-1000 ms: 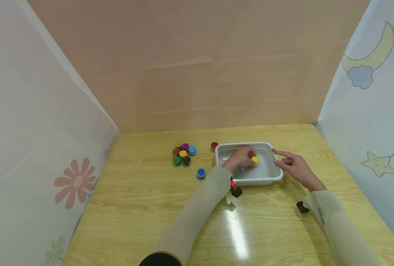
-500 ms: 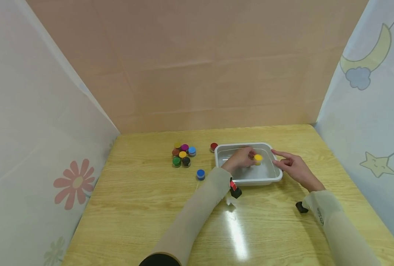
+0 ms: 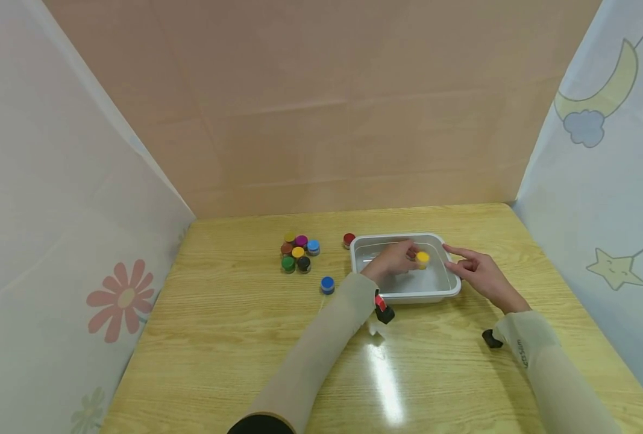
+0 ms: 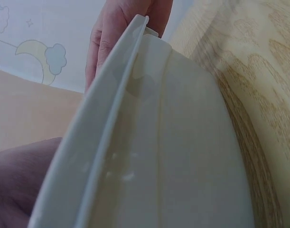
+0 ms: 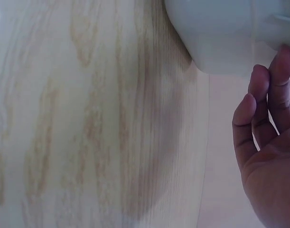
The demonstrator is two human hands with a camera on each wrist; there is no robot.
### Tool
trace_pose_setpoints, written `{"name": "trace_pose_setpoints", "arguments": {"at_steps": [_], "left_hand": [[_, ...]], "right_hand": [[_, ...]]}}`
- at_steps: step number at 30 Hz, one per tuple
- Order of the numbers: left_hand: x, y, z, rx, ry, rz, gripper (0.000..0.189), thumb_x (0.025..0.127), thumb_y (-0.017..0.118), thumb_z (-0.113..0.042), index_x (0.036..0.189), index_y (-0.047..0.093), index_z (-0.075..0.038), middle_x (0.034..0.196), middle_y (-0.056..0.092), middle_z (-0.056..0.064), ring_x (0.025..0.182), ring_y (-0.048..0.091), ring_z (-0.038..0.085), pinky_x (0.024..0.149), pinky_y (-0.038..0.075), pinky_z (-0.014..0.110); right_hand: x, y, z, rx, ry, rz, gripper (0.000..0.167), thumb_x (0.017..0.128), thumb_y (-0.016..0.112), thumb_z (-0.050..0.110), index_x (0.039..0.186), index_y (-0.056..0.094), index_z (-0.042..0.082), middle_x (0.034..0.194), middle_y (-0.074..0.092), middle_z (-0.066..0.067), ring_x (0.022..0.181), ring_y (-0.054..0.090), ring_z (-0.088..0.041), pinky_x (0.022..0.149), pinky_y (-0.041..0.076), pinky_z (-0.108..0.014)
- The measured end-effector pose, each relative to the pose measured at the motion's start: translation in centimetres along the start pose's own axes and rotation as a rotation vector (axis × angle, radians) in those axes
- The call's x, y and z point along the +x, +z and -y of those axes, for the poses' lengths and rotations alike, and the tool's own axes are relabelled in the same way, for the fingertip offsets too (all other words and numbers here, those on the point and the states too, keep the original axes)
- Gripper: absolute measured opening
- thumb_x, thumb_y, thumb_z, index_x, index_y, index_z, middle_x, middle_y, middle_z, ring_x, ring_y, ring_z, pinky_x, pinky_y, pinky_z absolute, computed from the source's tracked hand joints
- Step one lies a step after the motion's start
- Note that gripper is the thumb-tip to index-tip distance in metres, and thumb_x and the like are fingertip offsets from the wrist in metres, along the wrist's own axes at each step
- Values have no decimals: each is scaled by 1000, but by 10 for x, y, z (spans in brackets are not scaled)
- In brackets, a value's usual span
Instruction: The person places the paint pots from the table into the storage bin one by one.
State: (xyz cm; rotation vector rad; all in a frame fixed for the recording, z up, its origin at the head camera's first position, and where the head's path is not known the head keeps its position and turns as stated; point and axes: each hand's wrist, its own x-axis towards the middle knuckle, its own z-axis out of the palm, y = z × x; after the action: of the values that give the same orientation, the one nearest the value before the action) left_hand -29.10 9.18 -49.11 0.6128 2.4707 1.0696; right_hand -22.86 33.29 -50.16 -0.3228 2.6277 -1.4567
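Across the wood-grain table [image 3: 213, 337] I see a white tray [image 3: 416, 298]; the right hand [image 3: 486, 277] rests a loosely spread forefinger and thumb on its right rim, while the left hand [image 3: 394, 259] reaches inside, fingers pinching a yellow-lidded jar [image 3: 422, 259] toward the tray's right end. Left of the tray I make out a blue-lidded jar [image 3: 328, 285].
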Motion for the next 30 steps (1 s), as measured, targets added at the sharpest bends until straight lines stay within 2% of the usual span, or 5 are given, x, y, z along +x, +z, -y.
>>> {"name": "trace_pose_setpoints", "arguments": {"at_steps": [7,16,23,27,30], "left_hand": [[-4,-3,1,-17,17,-17,36,100,70,-22,133,61,-11,134,66,6,117,62,17,93,53,27],[-15,-13,-3,-25,110,-24,42,103,66,-19,143,58,-10,139,65,6,125,62,18,99,52,25],[-35,-31,-6,-105,212,-23,42,105,62,-18,146,56,-8,143,62,13,121,65,22,93,54,21],[-51,-45,0,-128,265,-54,41,106,60,-17,146,56,-9,145,60,14,122,66,21,94,54,20],[-65,-56,10,-137,286,-93,41,106,60,-17,146,56,-13,144,61,11,121,65,19,97,54,22]], "right_hand": [[2,1,1,-27,2,1,58,106,60,33,156,45,9,66,67,-10,56,33,-7,49,32,-33],[0,-1,2,-74,23,-11,59,105,62,38,156,47,12,66,67,-9,57,35,-8,51,34,-32],[-2,-3,-2,-50,39,-3,61,104,62,38,157,46,12,72,71,-10,61,41,-10,54,36,-32],[0,-3,-3,-70,34,-7,61,104,62,38,156,46,11,83,77,-10,71,55,-18,61,42,-27],[2,-3,-2,-76,21,-7,60,104,63,38,156,46,11,78,73,-14,64,49,-15,57,40,-28]]}}
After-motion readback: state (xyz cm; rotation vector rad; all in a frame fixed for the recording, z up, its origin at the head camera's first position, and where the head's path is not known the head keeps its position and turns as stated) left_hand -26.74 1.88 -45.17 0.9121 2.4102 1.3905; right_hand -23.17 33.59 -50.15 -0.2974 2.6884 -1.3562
